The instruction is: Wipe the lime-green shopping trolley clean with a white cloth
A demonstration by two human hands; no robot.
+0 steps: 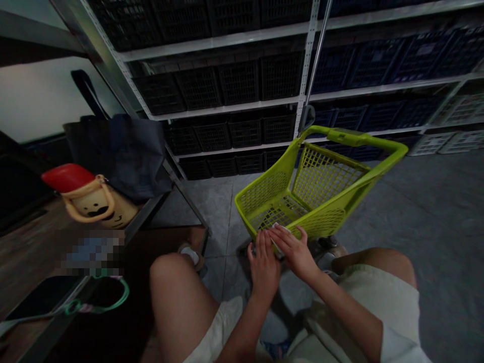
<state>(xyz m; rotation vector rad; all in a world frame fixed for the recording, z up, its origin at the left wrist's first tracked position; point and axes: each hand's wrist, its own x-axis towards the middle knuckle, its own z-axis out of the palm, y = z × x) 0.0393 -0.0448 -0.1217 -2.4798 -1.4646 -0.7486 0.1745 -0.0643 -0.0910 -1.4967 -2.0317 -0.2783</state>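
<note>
The bright green shopping cart stands in front of my knees, its near rim under my hands. My left hand rests on that near corner, fingers stretched out and side by side, thumb apart. Beside it, my right hand presses a thin white piece of cloth or paper against the rim, its thumb raised. The white piece shows around the right fingers; most of it is hidden under them. The fingertips of both hands almost meet.
At my left is a table with a red-capped yellow bottle, a dark tote bag, a phone and a green cord loop. Shelves hold black crates and blue crates. A metal pole rises behind the cart.
</note>
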